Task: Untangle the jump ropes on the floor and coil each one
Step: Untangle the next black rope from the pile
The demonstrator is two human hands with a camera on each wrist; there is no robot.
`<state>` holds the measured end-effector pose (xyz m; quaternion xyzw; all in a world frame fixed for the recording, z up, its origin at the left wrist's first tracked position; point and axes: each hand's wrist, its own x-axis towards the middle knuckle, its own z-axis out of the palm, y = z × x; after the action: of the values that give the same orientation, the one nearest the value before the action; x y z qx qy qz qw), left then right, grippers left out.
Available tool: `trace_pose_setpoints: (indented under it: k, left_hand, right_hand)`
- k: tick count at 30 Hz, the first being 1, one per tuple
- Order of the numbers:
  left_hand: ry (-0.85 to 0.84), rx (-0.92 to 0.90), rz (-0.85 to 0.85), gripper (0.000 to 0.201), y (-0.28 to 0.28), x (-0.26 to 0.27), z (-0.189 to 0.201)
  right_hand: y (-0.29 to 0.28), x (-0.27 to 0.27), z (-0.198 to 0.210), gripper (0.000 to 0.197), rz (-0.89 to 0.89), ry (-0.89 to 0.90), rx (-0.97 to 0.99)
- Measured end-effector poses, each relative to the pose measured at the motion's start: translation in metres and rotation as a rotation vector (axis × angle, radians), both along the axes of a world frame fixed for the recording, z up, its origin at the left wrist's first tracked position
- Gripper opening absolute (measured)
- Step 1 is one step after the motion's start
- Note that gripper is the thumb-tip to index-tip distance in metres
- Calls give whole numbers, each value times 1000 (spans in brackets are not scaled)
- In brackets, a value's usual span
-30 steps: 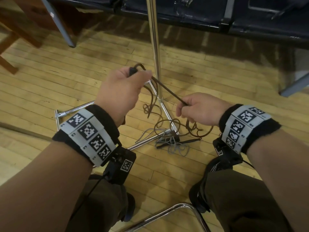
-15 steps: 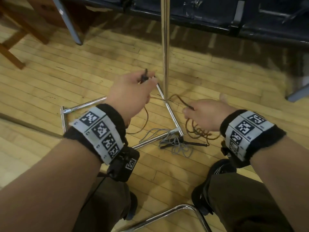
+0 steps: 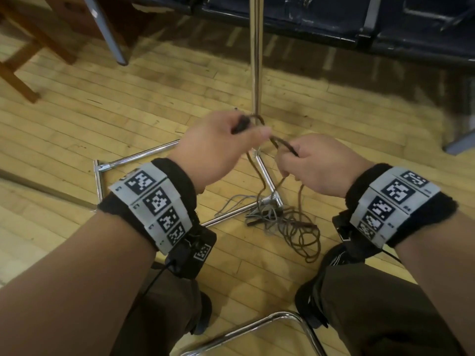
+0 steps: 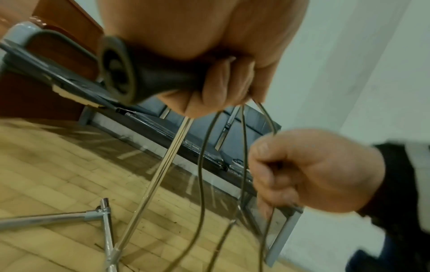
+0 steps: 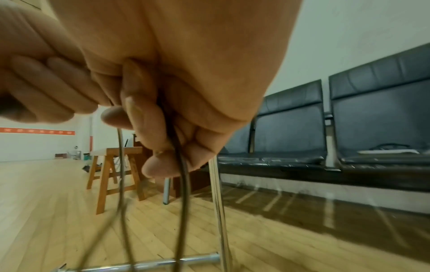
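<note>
Clearly mid-coil. Person crouched or seated over wooden floor (image 3: 77, 119), both hands raised close together above the pile.

Left hand (image 3: 218, 147) closed around a black handle (image 4: 149, 81) of the brown rope (image 3: 303, 235), with a few gathered strands hanging from under its fingers (image 4: 216, 88). Right hand (image 3: 321, 165) curled around a strand of the same rope, pinching it near the thumb; strand runs down between its fingers (image 5: 149, 128) toward the floor.

Rest of the brown rope lies in loose loops on the floor just below the right hand. Grey rope (image 3: 239, 201) lies beside it, draped over a joint of the chrome stand base (image 3: 138, 158); the two overlap near two dark handles (image 3: 254, 222) on the floor. Cannot tell whether they are knotted or only crossed. Upright chrome pole (image 3: 255, 60) rises just behind the hands.

Judged step: feeding brown rope into loops in the left hand; grey rope untouched.

Risks:
- Brown rope appears to pass close to the stand base; pulling up could snag it on the joint or drag the stand.
- If grey and brown strands are crossed, lifting brown could haul grey along and tighten the tangle.
- Thin, springy strands in the left hand could slip out and spill the coil if the grip loosens.
- Floor loops may cinch into a knot under a quick pull.
</note>
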<state>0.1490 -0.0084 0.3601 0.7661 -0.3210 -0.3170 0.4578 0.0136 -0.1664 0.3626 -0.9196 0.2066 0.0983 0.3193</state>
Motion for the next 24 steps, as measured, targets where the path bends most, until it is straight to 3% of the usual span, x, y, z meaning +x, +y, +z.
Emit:
trace_pose_setpoints:
  k: [4, 7, 10, 13, 17, 19, 21, 24]
  left_hand:
    - [170, -206, 397, 19, 11, 21, 12]
    - [78, -144, 510, 27, 17, 30, 11]
    - [10, 6, 436, 21, 11, 24, 3]
    - [3, 15, 303, 18, 3, 14, -2]
    - [91, 65, -29, 26, 0, -2, -8]
    - [30, 135, -172, 24, 0, -10, -11]
    - [-79, 179, -197, 31, -2, -12, -12]
    - [-85, 122, -11, 30, -5, -4, -7]
  right_hand:
    - [-23, -15, -19, 37, -84, 189, 4]
    - [-31, -24, -25, 36, -104, 291, -50]
    - [-25, -18, -17, 34, -59, 306, -34]
    - [-10, -6, -4, 31, 8, 228, 4]
    - [3, 1, 3, 23, 53, 122, 77]
    - [3, 2, 4, 22, 18, 73, 168]
    - [2, 1, 4, 23, 21, 42, 214]
    - [-2, -1, 1, 24, 1, 12, 242]
